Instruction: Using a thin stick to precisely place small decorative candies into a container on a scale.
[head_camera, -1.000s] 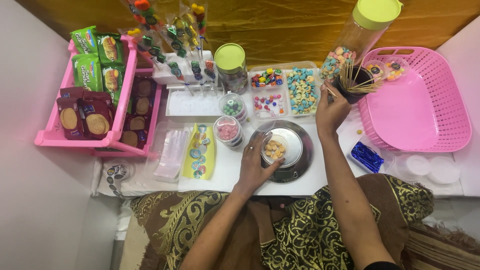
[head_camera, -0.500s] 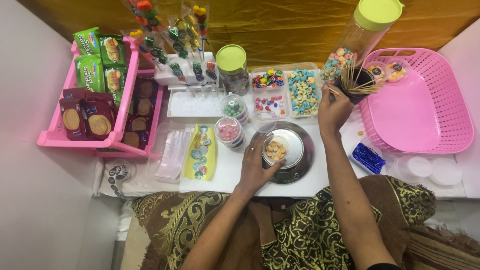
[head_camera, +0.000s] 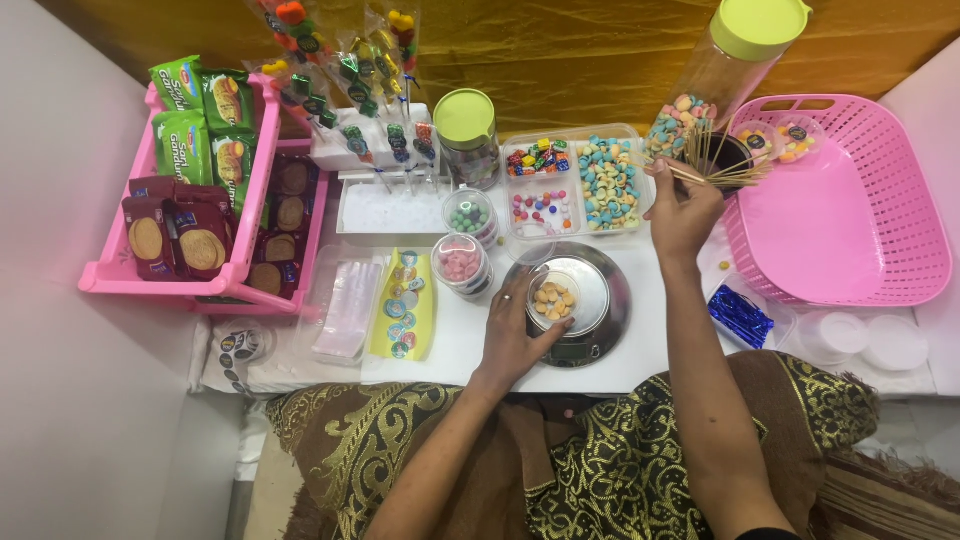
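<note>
White tabletop (head_camera: 470, 345), left hand (head_camera: 515, 335) grip curled around small candy cup (head_camera: 552, 297), right hand (head_camera: 685, 210) grip pinching wooden skewers (head_camera: 722, 165)

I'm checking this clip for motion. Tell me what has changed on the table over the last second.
Almost nothing. The right hand stays at the wooden skewers in the dark cup, with no clear shift. The left hand still holds the small clear cup of sweets on the scale.

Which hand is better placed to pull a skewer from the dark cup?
Right. The right hand is already at the wooden skewers in the dark cup, fingers touching one. The left hand is busy holding the small clear cup of candy on the round scale.
</note>
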